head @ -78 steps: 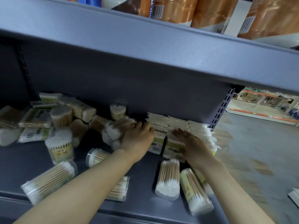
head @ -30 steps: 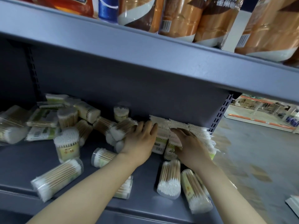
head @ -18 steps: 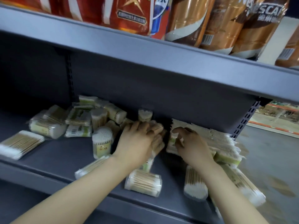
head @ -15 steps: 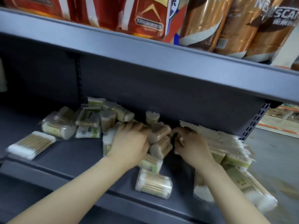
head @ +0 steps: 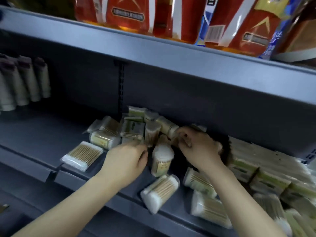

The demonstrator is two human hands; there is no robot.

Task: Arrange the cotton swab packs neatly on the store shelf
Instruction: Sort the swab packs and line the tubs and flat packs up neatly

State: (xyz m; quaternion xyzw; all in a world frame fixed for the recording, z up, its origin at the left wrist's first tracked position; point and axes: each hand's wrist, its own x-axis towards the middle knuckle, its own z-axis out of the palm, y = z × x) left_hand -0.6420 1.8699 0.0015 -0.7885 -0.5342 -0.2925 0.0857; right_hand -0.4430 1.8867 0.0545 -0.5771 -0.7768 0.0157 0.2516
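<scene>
Cotton swab packs lie in a loose heap (head: 135,127) at the back of the grey shelf (head: 42,134). My left hand (head: 126,161) reaches into the heap, its fingers curled at an upright round tub (head: 152,134). My right hand (head: 198,147) is beside it, fingers curled round a round tub lying on its side (head: 166,126). Another round tub (head: 161,159) stands upright between my wrists. A flat pack (head: 83,155) lies to the left near the shelf's front. A tidy stack of flat packs (head: 266,170) fills the right side. The picture is blurred.
Several round tubs (head: 160,190) lie on their sides along the front lip. The shelf above (head: 171,53) overhangs the work space and carries red and brown bags (head: 239,23). Pale tubes (head: 22,82) hang at the far left. A slotted upright (head: 121,86) divides the back wall.
The view has swung left. Both hands left the right-hand stack and went into the loose heap; my right hand now curls round a tub there.
</scene>
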